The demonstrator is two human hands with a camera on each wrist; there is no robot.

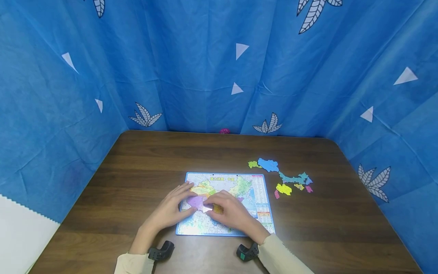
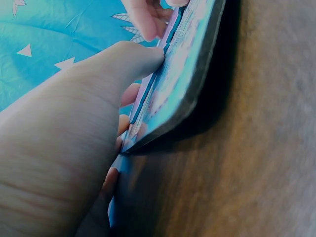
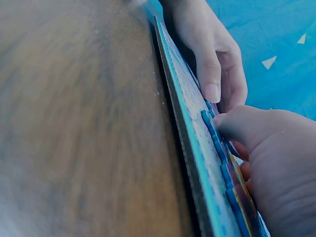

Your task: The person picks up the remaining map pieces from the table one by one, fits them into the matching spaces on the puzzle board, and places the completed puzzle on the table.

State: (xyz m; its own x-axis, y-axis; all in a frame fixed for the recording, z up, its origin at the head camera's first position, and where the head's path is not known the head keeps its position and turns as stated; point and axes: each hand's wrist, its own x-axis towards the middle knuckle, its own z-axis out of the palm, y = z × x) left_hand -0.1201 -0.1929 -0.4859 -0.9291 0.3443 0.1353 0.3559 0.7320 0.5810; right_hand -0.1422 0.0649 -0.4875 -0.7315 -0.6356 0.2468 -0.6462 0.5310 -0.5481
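Observation:
A map puzzle board (image 1: 226, 231) with a blue rim lies on the wooden table, its map partly filled with coloured pieces. My left hand (image 1: 172, 203) reaches over the board's left side and grips a purple puzzle piece (image 1: 195, 202) between thumb and fingers. In the left wrist view the thumb (image 2: 148, 59) lies against that piece's edge. From the right, my right hand (image 1: 230, 210) pinches a pale, glare-lit puzzle piece (image 1: 207, 208) beside the purple one. An ochre puzzle piece (image 1: 217, 208) shows partly under the right fingers.
Loose pieces lie right of the board: a blue piece (image 1: 268, 164), a teal piece (image 1: 294, 178), a yellow piece (image 1: 284, 189), a green piece (image 1: 253, 164) and several smaller ones. A blue curtain (image 1: 205, 68) hangs behind the table (image 1: 137, 160).

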